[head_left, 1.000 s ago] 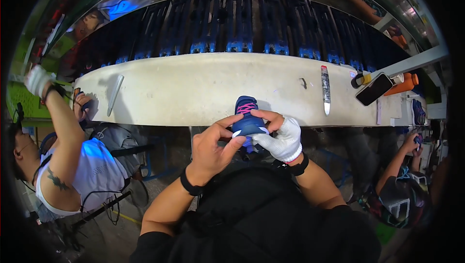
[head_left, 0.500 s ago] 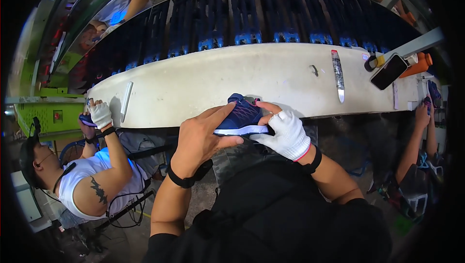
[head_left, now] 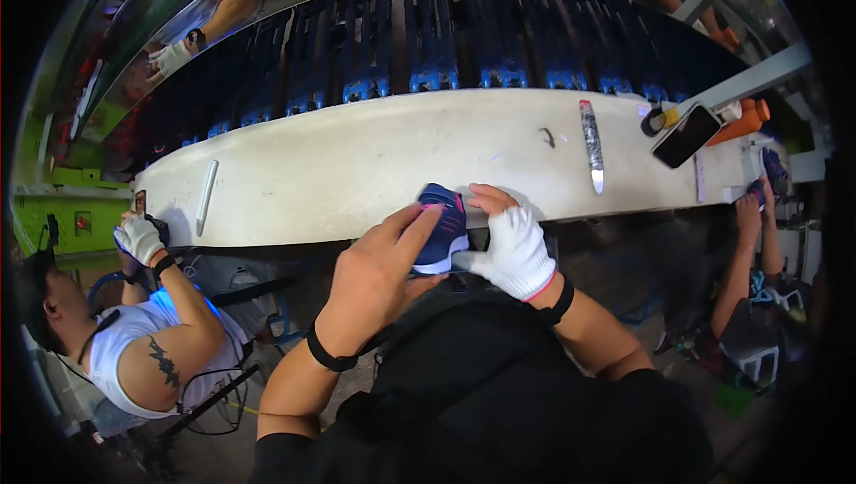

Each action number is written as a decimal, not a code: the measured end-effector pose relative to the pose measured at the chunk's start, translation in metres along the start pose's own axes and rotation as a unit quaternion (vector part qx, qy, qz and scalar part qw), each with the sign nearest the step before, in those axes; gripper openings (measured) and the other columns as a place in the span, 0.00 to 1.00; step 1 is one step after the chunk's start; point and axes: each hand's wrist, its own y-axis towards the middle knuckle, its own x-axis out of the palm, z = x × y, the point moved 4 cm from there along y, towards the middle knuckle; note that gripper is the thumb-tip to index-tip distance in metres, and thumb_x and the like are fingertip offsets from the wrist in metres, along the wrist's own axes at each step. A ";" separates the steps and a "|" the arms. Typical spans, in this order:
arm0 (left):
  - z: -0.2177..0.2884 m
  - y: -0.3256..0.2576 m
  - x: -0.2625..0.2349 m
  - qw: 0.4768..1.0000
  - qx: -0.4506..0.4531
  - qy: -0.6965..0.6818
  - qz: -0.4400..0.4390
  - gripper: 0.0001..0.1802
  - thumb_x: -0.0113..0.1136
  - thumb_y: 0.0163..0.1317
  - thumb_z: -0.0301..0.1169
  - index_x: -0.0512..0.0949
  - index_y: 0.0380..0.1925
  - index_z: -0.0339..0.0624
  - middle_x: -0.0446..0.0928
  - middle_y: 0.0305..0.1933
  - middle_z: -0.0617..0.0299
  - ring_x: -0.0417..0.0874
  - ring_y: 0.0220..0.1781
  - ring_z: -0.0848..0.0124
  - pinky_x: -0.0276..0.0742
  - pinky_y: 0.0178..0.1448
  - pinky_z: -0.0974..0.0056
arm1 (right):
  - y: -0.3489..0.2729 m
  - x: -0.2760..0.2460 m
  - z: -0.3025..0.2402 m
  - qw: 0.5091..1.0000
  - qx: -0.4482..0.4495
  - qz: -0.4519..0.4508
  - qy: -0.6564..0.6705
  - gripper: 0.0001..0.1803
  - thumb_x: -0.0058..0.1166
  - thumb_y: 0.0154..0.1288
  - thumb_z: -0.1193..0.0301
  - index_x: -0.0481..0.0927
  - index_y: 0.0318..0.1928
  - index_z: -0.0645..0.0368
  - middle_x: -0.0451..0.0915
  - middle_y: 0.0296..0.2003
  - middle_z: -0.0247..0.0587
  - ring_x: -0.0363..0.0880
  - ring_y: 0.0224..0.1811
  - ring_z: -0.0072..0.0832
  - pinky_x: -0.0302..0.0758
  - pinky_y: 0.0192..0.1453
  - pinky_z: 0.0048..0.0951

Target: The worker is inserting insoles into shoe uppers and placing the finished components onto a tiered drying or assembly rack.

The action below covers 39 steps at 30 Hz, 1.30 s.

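Observation:
A small dark blue sneaker with pink trim and a white sole is held up at the near edge of the pale worktable. My bare left hand is closed round its left side, thumb low by the sole and fingers along the upper. My right hand wears a white glove that leaves fingertips bare. Its thumb lies against or very close to the sole's right side, while its bent fingers stand apart from the shoe. The sneaker's underside and left side are mostly hidden.
On the worktable lie a cloth-wrapped knife, a small dark scrap and a white stick. A phone and orange bottle stand right. Blue-ended racks run behind. Co-workers sit left and right.
The sneaker has turned from side-on to nearly lengthwise away from me. My right fingers have come away from it. The whole view has shifted slightly.

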 end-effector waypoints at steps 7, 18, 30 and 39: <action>0.007 -0.008 0.064 0.959 0.121 -0.202 0.155 0.35 0.84 0.55 0.27 0.81 0.63 0.36 0.83 0.60 0.46 0.89 0.59 0.47 0.90 0.58 0.53 | -0.006 -0.045 -0.039 0.972 -0.113 0.057 0.197 0.45 0.89 0.52 0.56 0.80 0.67 0.57 0.87 0.61 0.51 0.89 0.61 0.49 0.84 0.68 0.43; 0.009 -0.002 0.080 0.953 0.138 -0.118 0.241 0.19 0.79 0.56 0.21 0.79 0.45 0.38 0.84 0.46 0.47 0.88 0.48 0.47 0.86 0.52 0.51 | 0.006 -0.051 -0.022 0.961 -0.134 0.126 0.207 0.35 0.92 0.48 0.56 0.89 0.52 0.59 0.92 0.48 0.48 0.93 0.53 0.45 0.85 0.67 0.49; -0.010 0.009 0.085 0.944 -0.011 -0.321 0.082 0.18 0.73 0.56 0.23 0.70 0.38 0.38 0.72 0.43 0.54 0.78 0.50 0.58 0.74 0.60 0.60 | 0.008 -0.053 -0.019 0.975 -0.113 0.100 0.166 0.29 0.84 0.50 0.47 0.88 0.37 0.57 0.88 0.37 0.45 0.87 0.40 0.49 0.82 0.47 0.47; -0.036 -0.022 0.057 0.991 0.099 -0.006 0.086 0.39 0.71 0.56 0.18 0.75 0.71 0.36 0.80 0.70 0.37 0.83 0.70 0.40 0.80 0.74 0.45 | 0.003 -0.057 -0.020 0.890 -0.048 0.178 0.417 0.12 0.74 0.73 0.65 0.88 0.47 0.59 0.90 0.47 0.46 0.90 0.50 0.37 0.84 0.59 0.40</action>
